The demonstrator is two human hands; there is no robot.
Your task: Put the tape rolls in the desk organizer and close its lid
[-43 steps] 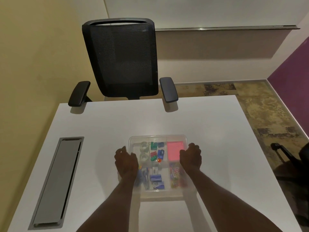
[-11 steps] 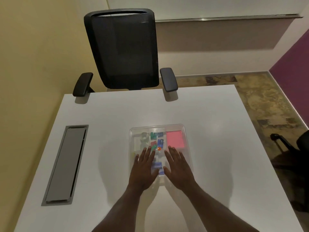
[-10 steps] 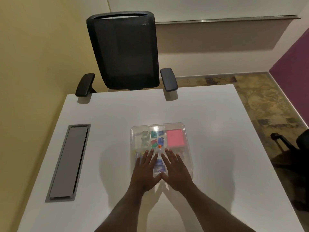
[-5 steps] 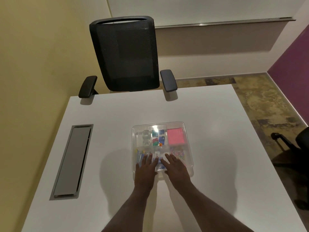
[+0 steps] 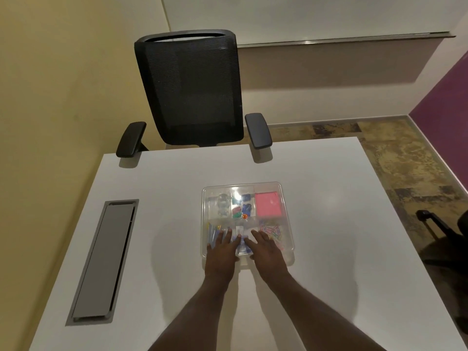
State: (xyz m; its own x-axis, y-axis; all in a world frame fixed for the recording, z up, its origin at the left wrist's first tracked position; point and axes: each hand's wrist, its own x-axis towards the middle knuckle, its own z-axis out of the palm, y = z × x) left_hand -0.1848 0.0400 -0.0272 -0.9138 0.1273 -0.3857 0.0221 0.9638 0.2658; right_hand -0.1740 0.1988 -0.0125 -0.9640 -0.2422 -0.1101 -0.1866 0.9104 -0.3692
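Note:
A clear plastic desk organizer (image 5: 287,198) lies in the middle of the white table, its transparent lid down over the compartments. Two clear tape rolls (image 5: 222,205) sit in its far-left compartment, seen through the lid. My left hand (image 5: 220,250) and my right hand (image 5: 266,249) lie flat, palms down, side by side on the near half of the lid, fingers spread and holding nothing. Pink sticky notes (image 5: 268,204), coloured clips (image 5: 241,207) and paper clips (image 5: 272,230) fill other compartments.
A black mesh office chair (image 5: 190,89) stands at the table's far edge. A grey cable hatch (image 5: 106,259) is set into the table at the left. Another dark chair (image 5: 445,239) is on the floor at the right. Yellow wall at left.
My hands went from the organizer's two sides to lying flat on the lid, then slid toward its near edge. The view has shifted slightly.

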